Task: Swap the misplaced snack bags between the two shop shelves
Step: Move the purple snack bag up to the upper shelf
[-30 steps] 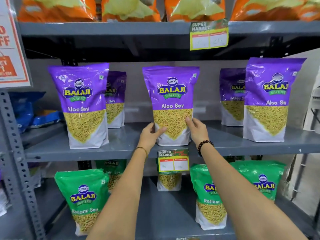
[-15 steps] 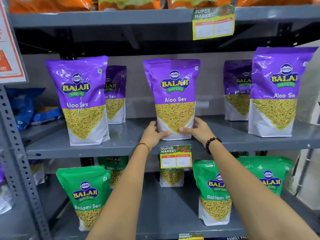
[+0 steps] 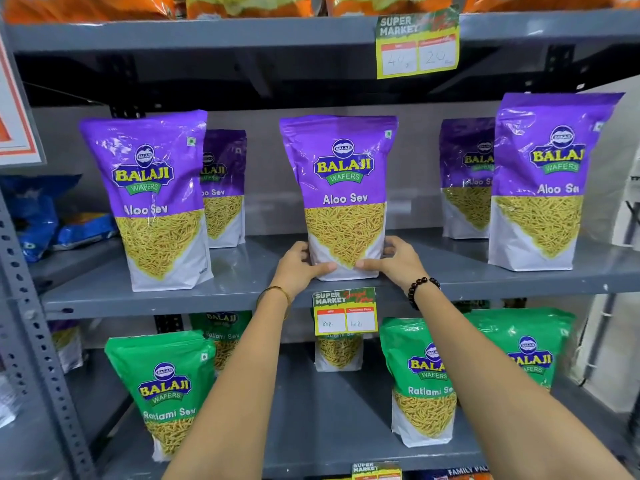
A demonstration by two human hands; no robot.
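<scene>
A purple Aloo Sev bag (image 3: 341, 188) stands upright in the middle of the upper grey shelf (image 3: 242, 292). My left hand (image 3: 299, 266) grips its lower left corner and my right hand (image 3: 398, 259) its lower right corner, thumbs across the white base. More purple Aloo Sev bags stand at the left (image 3: 152, 199) and right (image 3: 543, 181) of this shelf. On the lower shelf (image 3: 329, 427) stand green Ratlami Sev bags, one at the left (image 3: 162, 386) and others at the right (image 3: 422, 379). My forearms hide part of them.
A price tag (image 3: 344, 311) hangs from the upper shelf's front edge just below my hands. Another tag (image 3: 417, 45) hangs from the shelf above, which holds orange bags (image 3: 86, 6). Blue packets (image 3: 38, 216) lie at the far left. A perforated steel post (image 3: 31, 323) frames the left side.
My hands have slid down the middle purple bag from its yellow window to its bottom corners. The bag stands a little further back, and the camera has tilted slightly down.
</scene>
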